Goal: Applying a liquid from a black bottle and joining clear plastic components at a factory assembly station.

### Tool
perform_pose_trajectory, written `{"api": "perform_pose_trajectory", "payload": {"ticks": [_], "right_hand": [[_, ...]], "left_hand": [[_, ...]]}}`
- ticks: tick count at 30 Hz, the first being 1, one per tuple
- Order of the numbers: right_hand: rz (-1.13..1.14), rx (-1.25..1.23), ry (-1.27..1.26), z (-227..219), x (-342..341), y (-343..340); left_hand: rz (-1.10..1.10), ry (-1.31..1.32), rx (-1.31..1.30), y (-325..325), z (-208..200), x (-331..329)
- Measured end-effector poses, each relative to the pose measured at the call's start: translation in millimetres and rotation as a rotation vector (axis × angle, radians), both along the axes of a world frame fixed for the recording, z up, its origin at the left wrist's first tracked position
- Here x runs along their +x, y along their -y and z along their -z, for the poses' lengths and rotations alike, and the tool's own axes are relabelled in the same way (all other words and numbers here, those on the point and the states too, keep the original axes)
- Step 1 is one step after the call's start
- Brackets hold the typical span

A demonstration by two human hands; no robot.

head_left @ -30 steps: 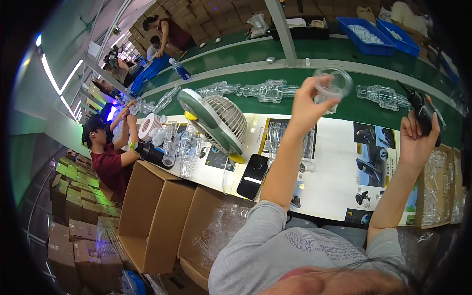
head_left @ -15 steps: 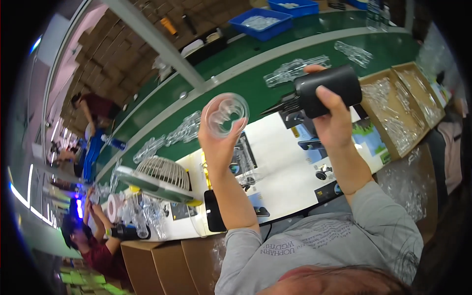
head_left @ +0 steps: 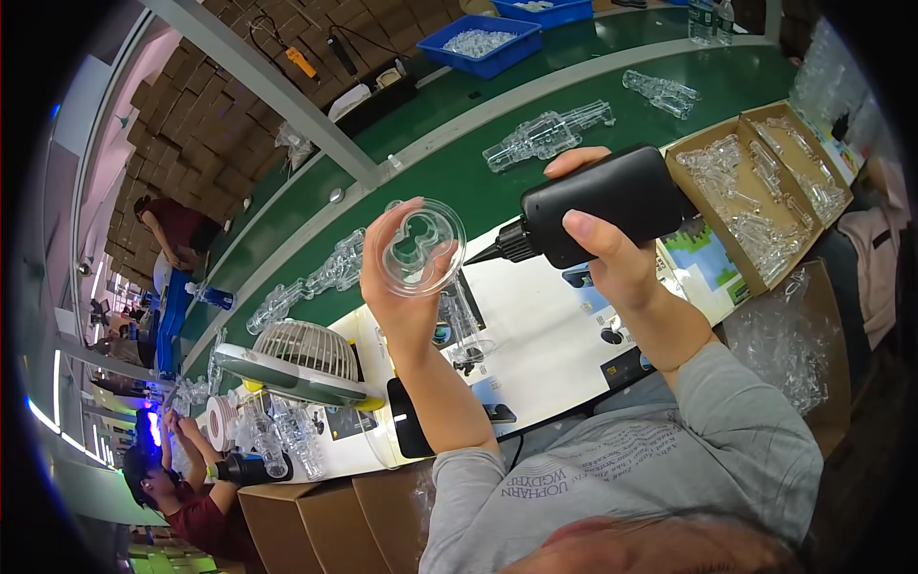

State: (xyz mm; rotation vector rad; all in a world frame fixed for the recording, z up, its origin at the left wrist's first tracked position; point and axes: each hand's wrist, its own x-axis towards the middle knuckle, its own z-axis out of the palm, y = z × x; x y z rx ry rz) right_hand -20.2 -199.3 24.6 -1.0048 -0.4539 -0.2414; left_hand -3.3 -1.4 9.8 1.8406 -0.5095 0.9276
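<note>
- Nozzle orientation: the black plastic squeeze bottle with a tapered black nozzle (head_left: 602, 206) lies nearly level, long axis running from upper right to lower left, tip aimed at the round clear plastic disc (head_left: 422, 248).
- Disc position: the disc is raised above the workbench, its flat face turned toward the camera; a moulded inner outline shows through it. The nozzle tip ends just beside the disc's right rim; contact cannot be confirmed.
- Left hand (head_left: 400, 297): forearm rises from the lower edge, grey sleeve at the elbow. Fingers curl around the disc's left and upper rim, thumb at its lower edge, pinching the disc by its rim.
- Right hand (head_left: 617, 258): wrapped around the bottle body, thumb pressed across the near side, remaining fingers closed over the far side, one fingertip visible above the bottle.
- Behind the hands: a white printed work sheet (head_left: 535, 335) lies on the bench, with a dark tablet-like slab (head_left: 411, 421) at its near edge.
- Left of the sheet: a small white desk fan (head_left: 301, 359) lies tilted, with clear plastic parts clustered beside it.
- Beyond the bench: a green conveyor belt (head_left: 459, 172) carries clear plastic moulded assemblies (head_left: 545, 139).
- At right: an open cardboard box (head_left: 765, 206) holds more clear parts.
- Far side: a blue plastic bin (head_left: 488, 43) rests on the line.
- At lower left: another person in a dark red top (head_left: 196, 512) works with both hands raised.
</note>
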Motion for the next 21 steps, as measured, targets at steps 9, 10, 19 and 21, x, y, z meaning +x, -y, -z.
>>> {"api": "perform_pose_trajectory", "payload": {"ticks": [9,10,19,21], "right_hand": [[-0.007,0.001,0.017,1.3,2.7,-2.5],[-0.014,0.006,0.009,0.7,2.1,-2.4],[-0.004,0.016,-0.016,0.8,3.1,-0.5],[0.000,0.015,-0.014,0.7,3.3,0.0]], "left_hand": [[0.009,0.046,-0.013,0.7,2.3,3.3],[0.006,0.047,-0.006,0.8,2.4,3.2],[-0.008,0.040,-0.010,1.8,2.5,1.7],[-0.010,0.047,-0.011,2.4,2.6,1.4]]}}
